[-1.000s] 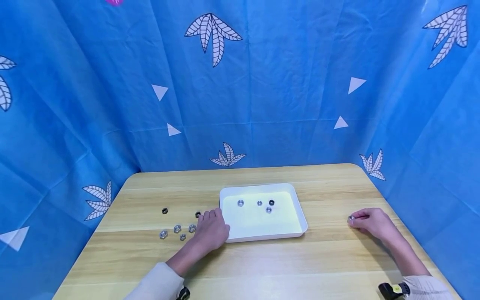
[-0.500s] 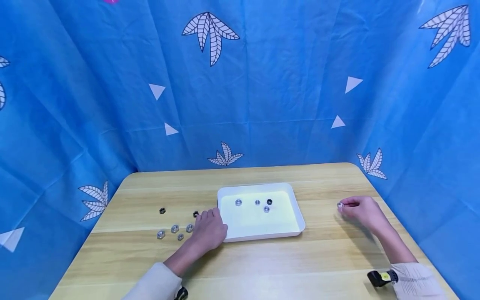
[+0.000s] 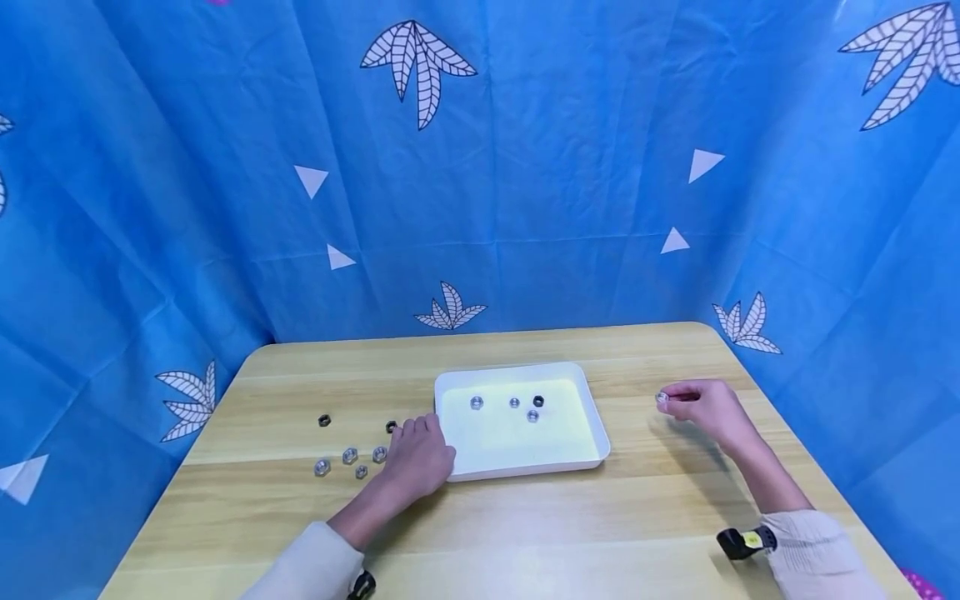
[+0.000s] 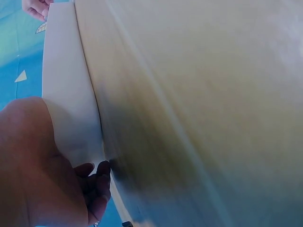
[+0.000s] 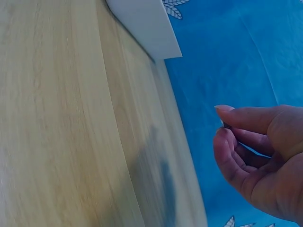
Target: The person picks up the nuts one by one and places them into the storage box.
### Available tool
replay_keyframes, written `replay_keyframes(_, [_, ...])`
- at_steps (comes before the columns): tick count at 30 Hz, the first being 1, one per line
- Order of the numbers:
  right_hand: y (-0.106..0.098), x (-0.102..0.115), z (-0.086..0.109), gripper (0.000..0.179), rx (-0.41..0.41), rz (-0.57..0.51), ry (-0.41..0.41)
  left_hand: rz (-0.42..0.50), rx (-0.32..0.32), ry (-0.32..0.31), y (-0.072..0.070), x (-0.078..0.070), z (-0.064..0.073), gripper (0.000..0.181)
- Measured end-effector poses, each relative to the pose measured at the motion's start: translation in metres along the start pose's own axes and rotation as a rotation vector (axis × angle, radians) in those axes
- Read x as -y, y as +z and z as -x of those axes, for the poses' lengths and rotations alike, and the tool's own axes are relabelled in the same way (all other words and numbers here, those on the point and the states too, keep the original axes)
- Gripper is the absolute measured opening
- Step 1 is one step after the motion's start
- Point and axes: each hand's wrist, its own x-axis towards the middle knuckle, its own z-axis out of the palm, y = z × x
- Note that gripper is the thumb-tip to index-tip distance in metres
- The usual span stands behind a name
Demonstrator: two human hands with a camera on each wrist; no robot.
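Between thumb and fingers, my right hand (image 3: pixel 708 408) pinches a silver hex nut (image 3: pixel 662 397), raised above the table to the right of the tray. The right wrist view shows only a sliver of it between the fingertips (image 5: pixel 222 109). My left hand (image 3: pixel 417 458) holds the left side of the white tray (image 3: pixel 525 472), its fingers curled at the wall; in the left wrist view the tray's side (image 4: pixel 71 85) runs away from that hand. Inside the tray lie a black nut (image 3: pixel 538 401) and silver nuts (image 3: pixel 477 402), spread apart.
Left of my left hand, several silver nuts (image 3: pixel 349 456) lie loose on the wooden table (image 3: pixel 525 533). Two black nuts (image 3: pixel 324 420) are there too, one close to the left fingers. A blue patterned curtain (image 3: pixel 562 167) hangs behind the table and at both sides.
My right hand has moved left and away from me, toward the tray, carrying the silver nut. The left hand stays at the tray. The head view has shifted slightly.
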Motion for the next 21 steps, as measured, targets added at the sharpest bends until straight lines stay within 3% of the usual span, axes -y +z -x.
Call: replay_keyframes(21, [0.013, 0.025, -0.009, 0.041, 0.05, 0.007, -0.011, -0.004, -0.011, 0.003, 0.001, 0.001, -0.001, 0.038])
